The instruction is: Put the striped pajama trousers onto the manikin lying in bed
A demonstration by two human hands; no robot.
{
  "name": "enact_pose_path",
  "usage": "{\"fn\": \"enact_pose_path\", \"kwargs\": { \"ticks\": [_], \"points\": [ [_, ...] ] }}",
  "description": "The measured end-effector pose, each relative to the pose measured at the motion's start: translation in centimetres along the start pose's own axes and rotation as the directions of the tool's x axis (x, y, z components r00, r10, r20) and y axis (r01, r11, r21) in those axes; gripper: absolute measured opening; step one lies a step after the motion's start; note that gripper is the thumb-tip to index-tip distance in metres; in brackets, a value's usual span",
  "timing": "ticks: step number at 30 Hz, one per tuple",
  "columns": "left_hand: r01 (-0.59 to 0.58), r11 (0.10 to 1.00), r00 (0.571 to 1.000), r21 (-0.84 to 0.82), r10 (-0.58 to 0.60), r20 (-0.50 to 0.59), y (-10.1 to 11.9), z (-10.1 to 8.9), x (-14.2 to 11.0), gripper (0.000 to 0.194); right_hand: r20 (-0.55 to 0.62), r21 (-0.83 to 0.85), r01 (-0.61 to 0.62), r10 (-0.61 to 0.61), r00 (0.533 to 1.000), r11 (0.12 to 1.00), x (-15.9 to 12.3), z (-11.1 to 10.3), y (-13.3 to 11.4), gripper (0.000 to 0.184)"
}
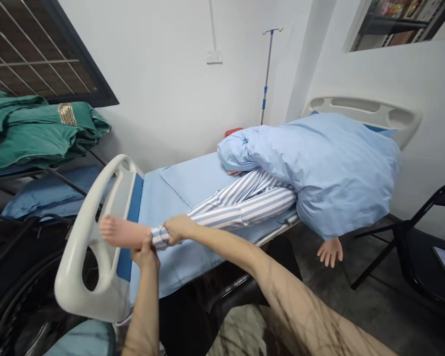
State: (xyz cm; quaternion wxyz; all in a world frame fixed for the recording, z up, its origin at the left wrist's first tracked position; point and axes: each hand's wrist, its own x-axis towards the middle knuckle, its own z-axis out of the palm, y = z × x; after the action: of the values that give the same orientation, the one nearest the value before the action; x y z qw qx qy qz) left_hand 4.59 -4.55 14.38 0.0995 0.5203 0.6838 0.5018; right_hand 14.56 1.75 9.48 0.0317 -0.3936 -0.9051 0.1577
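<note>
A manikin lies on a hospital bed in the head view, its legs in blue-and-white striped trousers (226, 216). Its bare foot (124, 233) is raised above the foot end of the bed, toes to the left. My left hand (144, 252) is closed around the ankle from below. Close beside it, my right hand (178, 229) grips the bunched trouser cuff on the same leg. A light blue quilt (319, 158) covers the manikin's upper body. One manikin hand (330, 251) hangs out below the quilt over the bed's near side.
The white footboard (74, 267) stands just left of and below the raised foot. A wheelchair wheel (22, 296) is at lower left, green cloths (40, 133) above it. A drip stand (267, 79) is behind the bed; a black chair (426, 247) stands at right.
</note>
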Motion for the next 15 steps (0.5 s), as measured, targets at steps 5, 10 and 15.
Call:
{"fn": "enact_pose_path", "kwargs": {
  "ticks": [5, 10, 15],
  "points": [
    [0.269, 0.943, 0.958, 0.197, -0.283, 0.048, -5.0, 1.2, -0.7, 0.038, 0.153, -0.029, 0.012, -0.008, 0.988, 0.999, -0.2, 8.7, -0.1, 0.025],
    [0.675, 0.64, 0.735, 0.367, -0.626, -0.26, -11.8, 4.3, -1.0, 0.036, 0.217, -0.081, -0.027, 0.044, 0.975, 0.996, 0.4, 12.0, 0.2, 0.025],
    [0.699, 0.615, 0.715, 0.365, -0.605, -0.35, -14.7, 5.9, 0.2, 0.042, 0.208, -0.079, -0.017, 0.033, 0.977, 0.997, 0.9, 11.7, 0.3, 0.026]
  ]
}}
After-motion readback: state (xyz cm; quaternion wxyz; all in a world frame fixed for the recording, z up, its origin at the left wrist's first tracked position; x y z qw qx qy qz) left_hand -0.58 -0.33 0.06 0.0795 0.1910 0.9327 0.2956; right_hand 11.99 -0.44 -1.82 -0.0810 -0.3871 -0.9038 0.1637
